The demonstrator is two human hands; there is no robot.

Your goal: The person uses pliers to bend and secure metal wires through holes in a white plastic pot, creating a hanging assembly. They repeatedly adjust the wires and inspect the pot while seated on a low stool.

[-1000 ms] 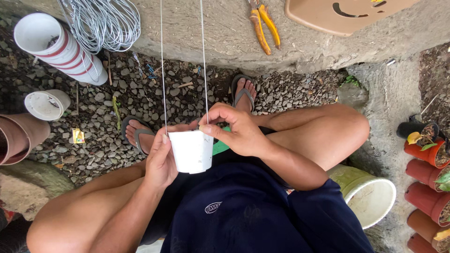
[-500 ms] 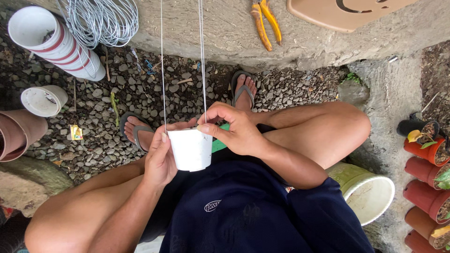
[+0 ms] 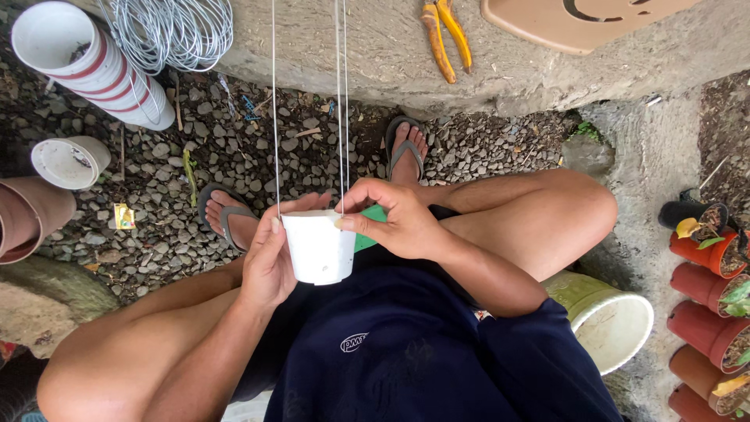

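Little has moved since before: left hand (image 3: 269, 266) and right hand (image 3: 398, 219) grip the white pot (image 3: 318, 246), whose wires (image 3: 341, 101), running toward 12 o'clock, could slip.

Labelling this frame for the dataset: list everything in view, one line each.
small pot: 1, white, held between both hands
wires: 3, thin pale, rising from pot rim
pot stack: 1, white with red bands, top left
wire coil: 1, silver, top
pliers: 1, orange handles, on concrete ledge
terracotta pots: several, red-brown, right edge
bucket: 1, green, white inside, under right knee
left hand: cups the pot
right hand: fingers pinch the rim
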